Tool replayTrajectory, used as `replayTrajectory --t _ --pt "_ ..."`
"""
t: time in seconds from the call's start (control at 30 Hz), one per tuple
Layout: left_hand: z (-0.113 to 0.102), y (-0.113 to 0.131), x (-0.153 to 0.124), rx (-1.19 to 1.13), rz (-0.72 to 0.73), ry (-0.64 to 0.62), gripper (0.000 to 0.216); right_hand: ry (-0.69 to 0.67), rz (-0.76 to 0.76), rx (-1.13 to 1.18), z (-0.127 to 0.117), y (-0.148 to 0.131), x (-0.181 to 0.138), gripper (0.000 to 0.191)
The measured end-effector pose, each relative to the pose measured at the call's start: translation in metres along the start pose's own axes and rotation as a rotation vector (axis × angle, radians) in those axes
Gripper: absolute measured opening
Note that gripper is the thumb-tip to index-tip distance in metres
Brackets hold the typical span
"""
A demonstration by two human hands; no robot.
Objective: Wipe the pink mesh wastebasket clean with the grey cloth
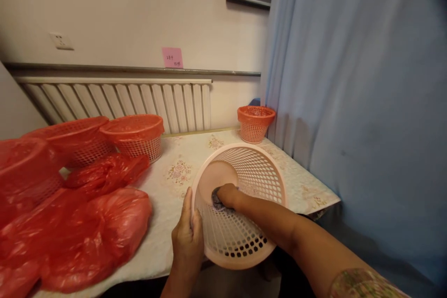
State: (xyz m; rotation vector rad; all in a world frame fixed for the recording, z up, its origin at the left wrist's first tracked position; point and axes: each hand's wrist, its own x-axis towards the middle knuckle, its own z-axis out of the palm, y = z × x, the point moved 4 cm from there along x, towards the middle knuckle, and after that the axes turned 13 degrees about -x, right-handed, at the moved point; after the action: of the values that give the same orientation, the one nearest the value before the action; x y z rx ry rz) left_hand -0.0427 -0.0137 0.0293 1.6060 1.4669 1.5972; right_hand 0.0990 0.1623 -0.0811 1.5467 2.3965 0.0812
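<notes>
A pale pink plastic mesh basket (258,172) is tipped on its side at the table's near edge, its opening facing me. My left hand (187,237) grips its rim on the left, thumb up along the edge. Inside the basket, my right hand (227,195) is closed on a small grey cloth (217,200) pressed against the basket's inner wall near the bottom.
Red plastic bags (87,228) lie heaped on the left of the table (174,181). Behind them stand baskets lined with red bags (134,135). A small orange basket (254,123) sits at the far right corner by a blue curtain (356,102). A radiator (139,100) runs along the wall.
</notes>
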Motion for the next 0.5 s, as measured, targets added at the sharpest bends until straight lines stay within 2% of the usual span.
replayTrajectory --t 0.1,0.2,0.3,0.43,0.5 --pt "-0.001 0.0 -0.001 -0.014 0.006 0.014 0.054 0.098 -0.032 0.11 -0.008 -0.011 0.001 0.02" --pt "-0.003 0.001 -0.001 -0.019 0.029 0.021 0.054 0.213 0.027 0.229 -0.017 -0.012 0.004 0.028" --pt "-0.005 0.0 -0.001 0.005 0.041 0.006 0.054 0.289 0.204 0.322 -0.019 0.002 0.007 0.032" --pt "-0.006 -0.002 -0.003 0.038 0.056 0.01 0.052 0.326 0.508 0.38 -0.009 0.034 0.001 0.042" --pt "-0.004 -0.003 -0.003 0.045 0.064 -0.003 0.052 0.339 0.607 0.391 -0.005 0.048 -0.003 0.047"
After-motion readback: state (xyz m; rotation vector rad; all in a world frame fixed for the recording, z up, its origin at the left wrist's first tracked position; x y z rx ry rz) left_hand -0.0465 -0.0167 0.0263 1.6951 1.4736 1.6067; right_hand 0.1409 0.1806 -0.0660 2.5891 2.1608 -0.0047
